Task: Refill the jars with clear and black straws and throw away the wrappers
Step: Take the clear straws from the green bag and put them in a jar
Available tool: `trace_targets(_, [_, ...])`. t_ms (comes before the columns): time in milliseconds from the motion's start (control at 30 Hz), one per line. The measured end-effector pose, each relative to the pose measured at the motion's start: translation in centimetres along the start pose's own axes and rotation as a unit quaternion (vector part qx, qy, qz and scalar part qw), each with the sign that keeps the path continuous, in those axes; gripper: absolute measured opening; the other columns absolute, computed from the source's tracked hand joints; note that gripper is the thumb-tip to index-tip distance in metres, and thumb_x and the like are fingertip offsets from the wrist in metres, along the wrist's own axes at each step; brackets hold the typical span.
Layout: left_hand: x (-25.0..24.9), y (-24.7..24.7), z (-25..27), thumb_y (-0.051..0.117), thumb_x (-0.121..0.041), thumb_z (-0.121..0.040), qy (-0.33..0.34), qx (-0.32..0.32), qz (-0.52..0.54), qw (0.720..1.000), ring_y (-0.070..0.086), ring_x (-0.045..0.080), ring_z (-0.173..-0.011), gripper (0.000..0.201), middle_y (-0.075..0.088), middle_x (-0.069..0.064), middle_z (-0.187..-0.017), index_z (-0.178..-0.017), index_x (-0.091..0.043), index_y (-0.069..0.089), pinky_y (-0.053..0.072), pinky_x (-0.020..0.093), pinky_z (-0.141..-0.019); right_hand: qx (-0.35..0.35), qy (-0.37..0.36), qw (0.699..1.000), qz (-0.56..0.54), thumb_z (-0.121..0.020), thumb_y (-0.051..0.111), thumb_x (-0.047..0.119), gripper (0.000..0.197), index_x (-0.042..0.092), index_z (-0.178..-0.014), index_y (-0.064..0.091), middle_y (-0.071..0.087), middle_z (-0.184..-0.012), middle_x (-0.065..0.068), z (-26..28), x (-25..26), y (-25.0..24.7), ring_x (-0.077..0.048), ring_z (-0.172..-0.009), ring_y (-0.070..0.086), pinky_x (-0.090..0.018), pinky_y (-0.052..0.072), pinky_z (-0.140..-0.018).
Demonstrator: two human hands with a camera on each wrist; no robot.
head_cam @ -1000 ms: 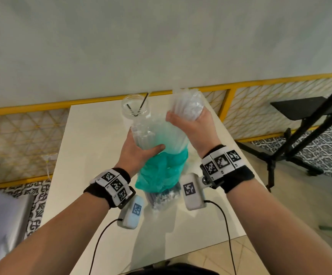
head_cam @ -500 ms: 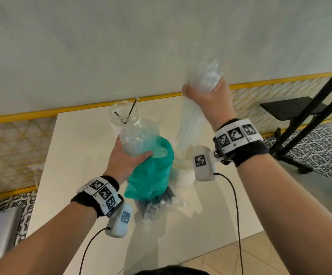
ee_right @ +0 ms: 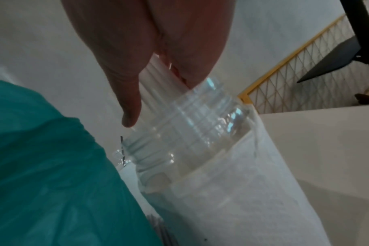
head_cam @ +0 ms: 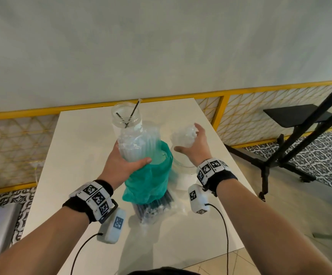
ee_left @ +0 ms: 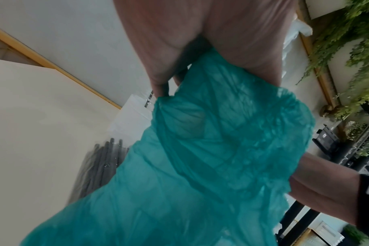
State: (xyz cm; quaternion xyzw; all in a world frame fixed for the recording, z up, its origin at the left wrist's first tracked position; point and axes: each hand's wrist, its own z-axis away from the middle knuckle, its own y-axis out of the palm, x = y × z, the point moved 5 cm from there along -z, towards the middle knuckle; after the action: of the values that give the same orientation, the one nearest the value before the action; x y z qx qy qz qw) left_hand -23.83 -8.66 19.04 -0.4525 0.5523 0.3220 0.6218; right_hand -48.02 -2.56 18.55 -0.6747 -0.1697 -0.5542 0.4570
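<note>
My left hand (head_cam: 133, 153) grips a clear wrapper (head_cam: 139, 141) that still has clear straws in it, together with the rim of a teal plastic bag (head_cam: 151, 181) hanging below it. My right hand (head_cam: 188, 137) is over the right jar (head_cam: 183, 165), thumb and fingers loosened around a bunch of clear straws (head_cam: 184, 135) standing in it. The right wrist view shows those straws (ee_right: 156, 79) running down into the jar's threaded mouth (ee_right: 190, 133). The back jar (head_cam: 126, 116) holds two black straws. A sealed pack of black straws (head_cam: 155, 207) lies under the teal bag (ee_left: 200, 166).
Everything sits on a white table (head_cam: 77, 155) against the wall, with a yellow mesh railing (head_cam: 223, 108) behind and to the right. A black stand (head_cam: 300, 139) and a black seat (head_cam: 292, 114) are on the floor at the right.
My right hand pulled a bunch of clear straws out of the wrapper, lifted it high, then lowered it into the right jar and loosened its hold. The left hand kept gripping wrapper and bag.
</note>
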Motion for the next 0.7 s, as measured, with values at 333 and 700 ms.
trace_targets(333, [-0.2, -0.7, 0.4, 0.09, -0.044, -0.052, -0.002, 0.047, -0.01, 0.999, 0.062, 0.012, -0.114, 0.091, 0.065, -0.005, -0.122, -0.131, -0.025, 0.049, 0.052, 0.042, -0.097, -0.074, -0.256, 0.953, 0.142, -0.077, 0.078, 0.027, 0.056, 0.024, -0.128, 0.055, 0.043, -0.128, -0.001, 3.7, 6.1, -0.2, -0.02, -0.12, 0.037, -0.025, 0.027, -0.102])
trace_targets(700, [-0.5, -1.0, 0.9, 0.089, -0.016, -0.062, -0.005, 0.109, -0.017, 0.994, 0.062, 0.003, -0.11, 0.079, 0.067, -0.005, -0.119, -0.131, -0.017, 0.05, 0.052, 0.02, -0.089, 0.348, -0.057, 0.935, -0.049, -0.067, 0.081, 0.0, 0.09, 0.021, -0.142, 0.037, 0.057, -0.126, -0.002, 3.7, 5.6, 7.8, -0.018, -0.116, 0.058, -0.032, 0.051, -0.098])
